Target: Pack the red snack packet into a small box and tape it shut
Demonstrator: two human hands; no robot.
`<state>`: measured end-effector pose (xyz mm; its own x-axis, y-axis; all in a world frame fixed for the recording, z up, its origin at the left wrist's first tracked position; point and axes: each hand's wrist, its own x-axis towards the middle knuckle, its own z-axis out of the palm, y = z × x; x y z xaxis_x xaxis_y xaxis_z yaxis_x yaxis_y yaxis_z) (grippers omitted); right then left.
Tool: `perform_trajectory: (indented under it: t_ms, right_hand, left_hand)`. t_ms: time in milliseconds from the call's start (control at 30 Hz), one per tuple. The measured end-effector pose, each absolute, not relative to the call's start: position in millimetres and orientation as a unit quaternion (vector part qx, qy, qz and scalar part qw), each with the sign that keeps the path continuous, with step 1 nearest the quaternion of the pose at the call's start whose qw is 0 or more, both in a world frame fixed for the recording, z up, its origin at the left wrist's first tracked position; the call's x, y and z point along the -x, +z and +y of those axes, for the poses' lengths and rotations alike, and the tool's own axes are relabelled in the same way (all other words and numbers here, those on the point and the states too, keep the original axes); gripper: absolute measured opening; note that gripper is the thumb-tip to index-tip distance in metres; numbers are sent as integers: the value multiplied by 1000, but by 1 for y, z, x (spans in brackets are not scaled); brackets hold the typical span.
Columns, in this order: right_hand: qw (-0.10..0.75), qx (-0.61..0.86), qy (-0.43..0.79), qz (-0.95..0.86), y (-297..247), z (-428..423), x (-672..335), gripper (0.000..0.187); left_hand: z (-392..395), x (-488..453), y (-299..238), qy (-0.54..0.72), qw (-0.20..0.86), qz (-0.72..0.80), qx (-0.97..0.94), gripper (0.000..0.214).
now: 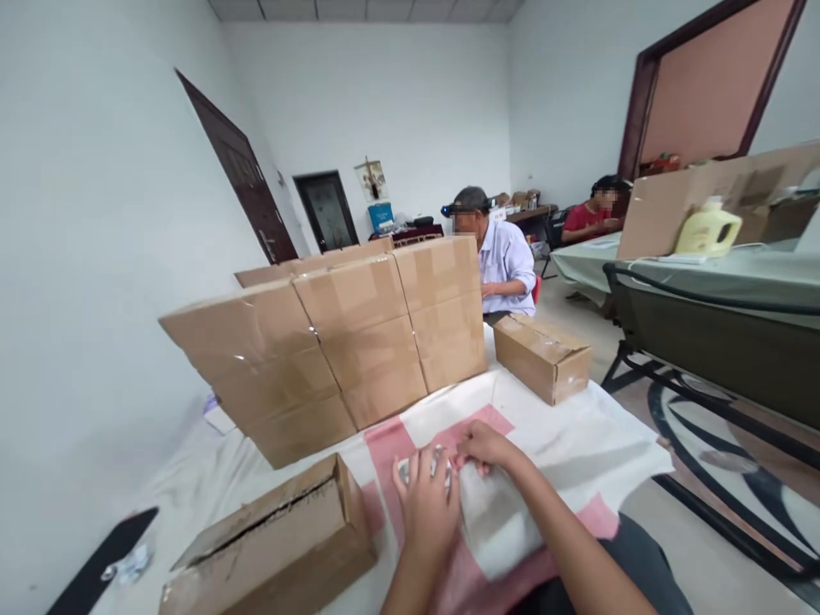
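Note:
My left hand and my right hand meet over a white soft packet lying on the white and pink cloth in front of me. The left hand's fingers curl over the packet's far end, where something small and grey shows under them. The right hand pinches the same end from the right. A low cardboard box with a slit top sits just left of my left hand.
Stacked taped cardboard boxes form a wall beyond my hands, with a smaller box to their right. A person in a white shirt sits behind them; another in red sits farther back. A green table with a yellow jug stands right.

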<state>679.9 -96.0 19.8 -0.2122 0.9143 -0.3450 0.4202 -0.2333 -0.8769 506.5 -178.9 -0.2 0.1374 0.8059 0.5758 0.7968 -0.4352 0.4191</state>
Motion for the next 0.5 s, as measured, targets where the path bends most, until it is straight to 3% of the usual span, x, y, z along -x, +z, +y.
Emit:
perform_trajectory:
  t_ms: [500]
  right_hand:
    - [219,590,519,-578,7,-85,-687,12]
  left_hand:
    - [-164,-515,-38,372,-110,563,-730,29]
